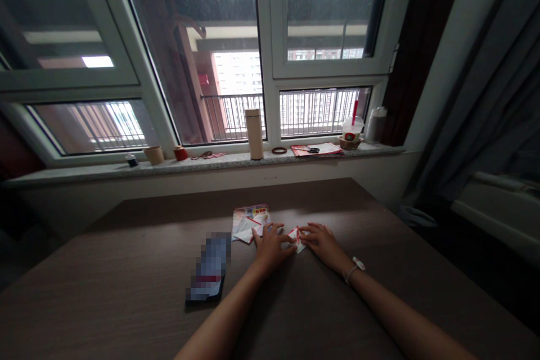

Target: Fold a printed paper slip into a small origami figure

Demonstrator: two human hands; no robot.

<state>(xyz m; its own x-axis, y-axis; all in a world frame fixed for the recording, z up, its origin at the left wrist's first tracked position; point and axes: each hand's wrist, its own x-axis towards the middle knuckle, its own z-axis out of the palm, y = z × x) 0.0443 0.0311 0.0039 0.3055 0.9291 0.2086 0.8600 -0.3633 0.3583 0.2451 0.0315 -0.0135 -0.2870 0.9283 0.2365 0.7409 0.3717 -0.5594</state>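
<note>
Both hands sit on the brown wooden table (105, 259), fingers curved down and closing from either side on a small folded piece of white and red paper (297, 239). The left hand (272, 248) and right hand (323, 240) hold it between them, neither clenched into a fist. A white band (353, 270) circles the right wrist. Just left of the left hand, a loose pile of printed paper (251, 223) lies on the table, and further left and nearer is a phone (208, 268), blurred out.

On the far windowsill (211, 165) stand a tall beige flask (254, 134), a small paper cup (154, 155), and a red tin (180, 153). To the right, a lidded plastic cup (352, 128) with a red straw sits in a small bowl (350, 144); its contents are too dim to tell.
</note>
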